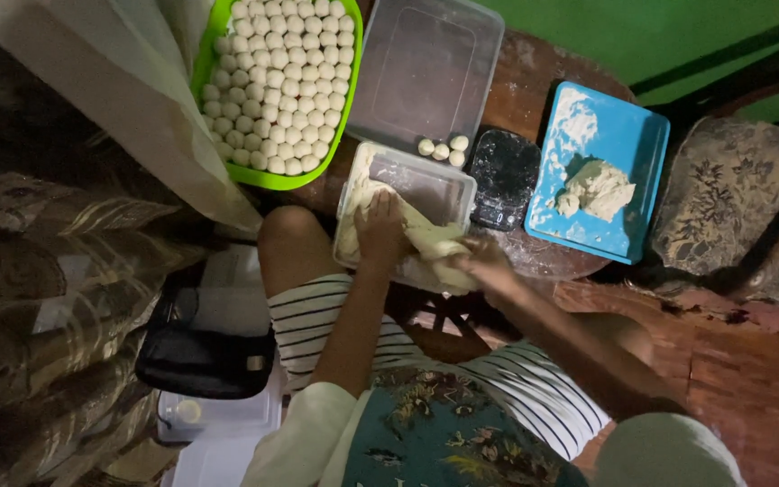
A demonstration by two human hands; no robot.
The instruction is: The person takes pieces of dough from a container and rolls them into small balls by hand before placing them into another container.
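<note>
A long strip of pale dough (433,240) stretches out of a clear plastic tub (444,188) at the near edge of the round wooden table. My left hand (380,231) presses on the dough inside the tub. My right hand (489,264) grips the strip's free end just beyond the tub's right corner. Three small dough balls (443,150) lie on the table right behind the tub.
A green tray (206,56) filled with several rows of dough balls sits back left, beside a clear lid (426,68). A black scale (504,176) and a blue floured board (615,135) with a dough lump (598,189) stand right. A black bag (205,356) lies by my knee.
</note>
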